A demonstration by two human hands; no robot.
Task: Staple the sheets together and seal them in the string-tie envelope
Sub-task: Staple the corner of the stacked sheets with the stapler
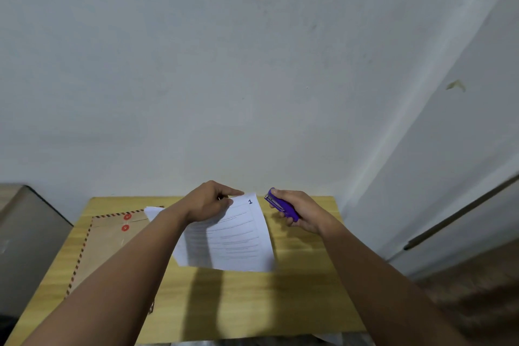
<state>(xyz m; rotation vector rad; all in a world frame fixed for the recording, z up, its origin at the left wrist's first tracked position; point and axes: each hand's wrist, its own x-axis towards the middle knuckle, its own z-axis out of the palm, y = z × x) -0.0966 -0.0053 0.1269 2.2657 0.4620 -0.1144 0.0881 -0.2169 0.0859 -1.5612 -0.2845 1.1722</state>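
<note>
Sheets lifted, stapler at the ready

The left hand [209, 201] pinched the sheets [233, 236] by their top edge above the wooden table [295, 289]; just right of the sheets, the right hand [302, 212] gripped a purple stapler [282, 205]. The string-tie envelope [109, 236] lay flat to the sheets' left.

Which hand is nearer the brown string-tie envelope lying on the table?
Left. The left hand holds the sheets just right of the envelope; the right hand is farther right.
</note>
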